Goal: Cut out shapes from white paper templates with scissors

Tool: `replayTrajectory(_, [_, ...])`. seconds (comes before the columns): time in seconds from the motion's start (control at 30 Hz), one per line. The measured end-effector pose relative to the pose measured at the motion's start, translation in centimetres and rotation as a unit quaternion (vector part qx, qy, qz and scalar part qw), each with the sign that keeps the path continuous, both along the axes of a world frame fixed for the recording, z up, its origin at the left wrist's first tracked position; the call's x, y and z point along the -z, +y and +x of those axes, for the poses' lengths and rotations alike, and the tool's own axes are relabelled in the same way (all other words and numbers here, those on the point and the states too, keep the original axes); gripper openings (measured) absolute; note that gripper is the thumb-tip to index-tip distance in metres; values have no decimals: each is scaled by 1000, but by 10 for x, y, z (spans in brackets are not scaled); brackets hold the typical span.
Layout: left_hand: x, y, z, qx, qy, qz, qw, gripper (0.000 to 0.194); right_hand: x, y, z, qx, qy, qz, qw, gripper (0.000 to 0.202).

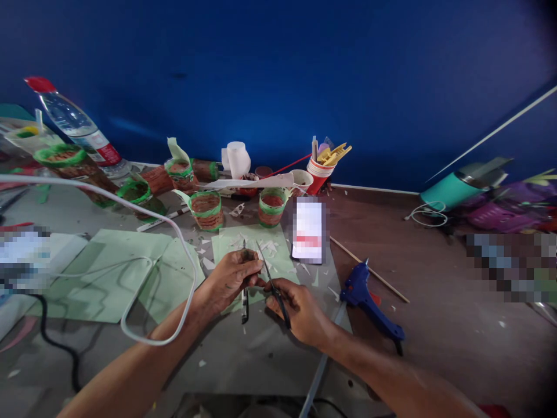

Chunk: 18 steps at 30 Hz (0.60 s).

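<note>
My right hand [300, 307] is closed around a pair of dark-handled scissors [282, 305], whose blades point up and to the left. Close beside them my left hand [237, 276] pinches a small white piece of paper [260, 255] near the blades. A pen [245, 307] lies partly hidden under my left hand. Beneath both hands is a pale green sheet [282, 270], scattered with white paper scraps [270, 247]. Just beyond it stand two brown cups with green rims, one on the left [206, 209] and one on the right [272, 206].
A phone [308, 232] with a lit screen stands behind my right hand. To the right lie a blue glue gun [369, 299] and a thin wooden stick [369, 270]. A white cable [191, 261] loops over my left forearm. A plastic bottle [82, 125] and a red cup of tools [319, 174] stand farther back.
</note>
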State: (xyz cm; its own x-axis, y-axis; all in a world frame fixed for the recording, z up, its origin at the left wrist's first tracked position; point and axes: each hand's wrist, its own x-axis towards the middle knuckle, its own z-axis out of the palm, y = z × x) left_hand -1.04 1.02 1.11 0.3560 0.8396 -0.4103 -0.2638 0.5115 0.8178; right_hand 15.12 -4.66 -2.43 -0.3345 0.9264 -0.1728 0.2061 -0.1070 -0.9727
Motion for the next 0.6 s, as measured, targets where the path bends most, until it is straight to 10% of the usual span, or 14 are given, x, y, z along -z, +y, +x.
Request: replayTrajectory(0.6, [-2,0,-3,-31,-45,59,997,16,-18,4,-1,56,186,-94,977,45])
